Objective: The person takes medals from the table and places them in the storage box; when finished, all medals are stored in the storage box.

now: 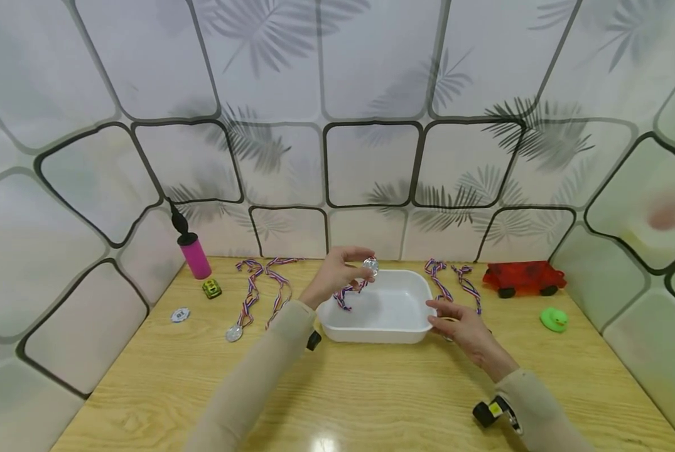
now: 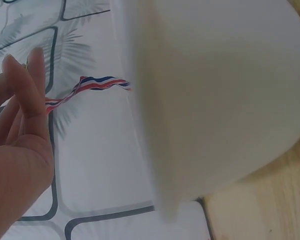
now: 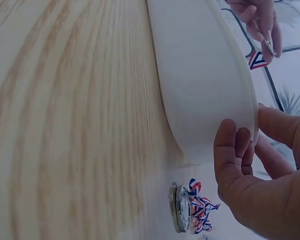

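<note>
My left hand (image 1: 340, 271) pinches a silver medal (image 1: 372, 266) between thumb and fingers, above the left part of a white plastic tub (image 1: 377, 336). From the medal a red, white and blue ribbon (image 2: 102, 82) trails down into the tub. With thumb and fingers on either side of the rim, my right hand (image 1: 464, 329) grips the tub's right end. Left of the tub, a silver medal (image 1: 233, 333) lies with striped ribbons stretched toward the wall. More medals (image 3: 184, 207) with ribbons lie beyond the right hand, partly hidden by it in the head view.
At the left stand a pink and black hand pump (image 1: 196, 256), a small yellow-green toy car (image 1: 211, 289) and a round white badge (image 1: 180, 314). Toward the right are a red toy wagon (image 1: 525, 279) and a green rubber duck (image 1: 554, 319). A patterned wall closes off the table's back.
</note>
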The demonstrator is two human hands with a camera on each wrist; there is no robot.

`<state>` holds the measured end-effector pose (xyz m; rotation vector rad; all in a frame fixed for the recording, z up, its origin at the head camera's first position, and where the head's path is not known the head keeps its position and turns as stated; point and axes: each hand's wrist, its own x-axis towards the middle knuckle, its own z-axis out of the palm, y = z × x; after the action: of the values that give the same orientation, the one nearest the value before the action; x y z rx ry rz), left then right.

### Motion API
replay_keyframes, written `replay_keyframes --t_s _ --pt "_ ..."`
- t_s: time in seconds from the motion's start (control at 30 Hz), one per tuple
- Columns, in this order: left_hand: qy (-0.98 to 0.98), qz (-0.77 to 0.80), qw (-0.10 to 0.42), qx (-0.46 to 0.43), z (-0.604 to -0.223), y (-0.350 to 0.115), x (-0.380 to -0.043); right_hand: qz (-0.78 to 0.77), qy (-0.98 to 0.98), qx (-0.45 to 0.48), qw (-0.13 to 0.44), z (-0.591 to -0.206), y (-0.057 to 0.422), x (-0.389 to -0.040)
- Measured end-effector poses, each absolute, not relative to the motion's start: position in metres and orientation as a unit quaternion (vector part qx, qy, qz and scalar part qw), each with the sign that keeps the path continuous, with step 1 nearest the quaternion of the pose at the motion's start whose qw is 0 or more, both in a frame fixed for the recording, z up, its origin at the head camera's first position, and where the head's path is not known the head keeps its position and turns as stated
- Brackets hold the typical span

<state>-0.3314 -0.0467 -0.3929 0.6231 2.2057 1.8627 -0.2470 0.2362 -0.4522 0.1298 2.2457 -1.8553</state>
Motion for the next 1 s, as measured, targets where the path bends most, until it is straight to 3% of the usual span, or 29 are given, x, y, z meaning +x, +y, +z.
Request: replay_keyframes --t_s 0.67,1.0 --pt "0.700 0.675 0.130 0.190 -0.432 0.000 -0.325 -0.612 0.783 0.031 0.106 -0.454 0.239 -0.246" --pt "0.686 0.704 0.115 0.144 -0.441 0.015 -0.325 -0.618 0.780 0.016 0.097 -0.455 0.239 -0.245"
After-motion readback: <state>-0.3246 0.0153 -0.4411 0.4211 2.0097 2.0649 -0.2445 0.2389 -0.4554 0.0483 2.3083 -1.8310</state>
